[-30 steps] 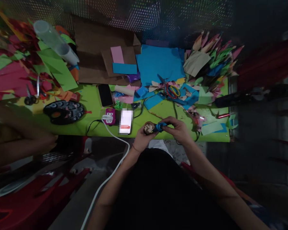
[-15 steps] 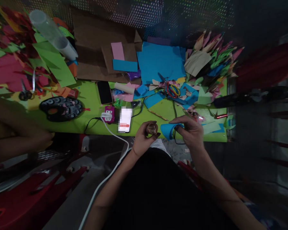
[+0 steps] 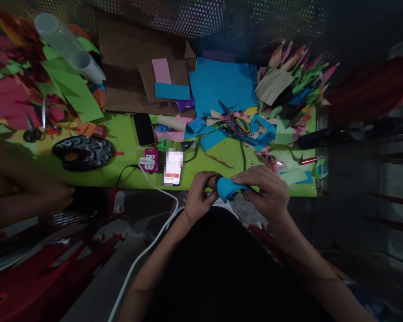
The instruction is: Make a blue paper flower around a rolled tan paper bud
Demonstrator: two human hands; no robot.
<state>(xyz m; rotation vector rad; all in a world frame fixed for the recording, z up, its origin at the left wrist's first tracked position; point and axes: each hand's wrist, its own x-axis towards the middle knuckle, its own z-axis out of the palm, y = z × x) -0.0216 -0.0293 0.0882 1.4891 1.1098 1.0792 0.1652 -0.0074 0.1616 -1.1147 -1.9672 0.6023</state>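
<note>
A curled piece of blue paper (image 3: 226, 188) is pinched between the thumb and fingers of my right hand (image 3: 268, 190). Its left end reaches the fingertips of my left hand (image 3: 201, 194). That hand is closed around a small brown rolled piece (image 3: 216, 180), of which only a dark edge shows; the blue paper and my fingers cover the rest. Both hands are at the front edge of the green table (image 3: 127, 176), just above my lap. A thin brown stick (image 3: 219, 160) lies on the table beyond them.
A lit phone (image 3: 173, 167), a pink socket block (image 3: 150, 160) with a white cable and a dark phone (image 3: 143, 129) lie to the left. Blue-handled scissors (image 3: 233, 123) rest among paper scraps. At the far left is another person's arm (image 3: 23, 188). A red chair (image 3: 27, 277) stands below.
My right hand has brought the blue paper left against my left hand. The brown piece, seen end-on before, is now mostly covered.
</note>
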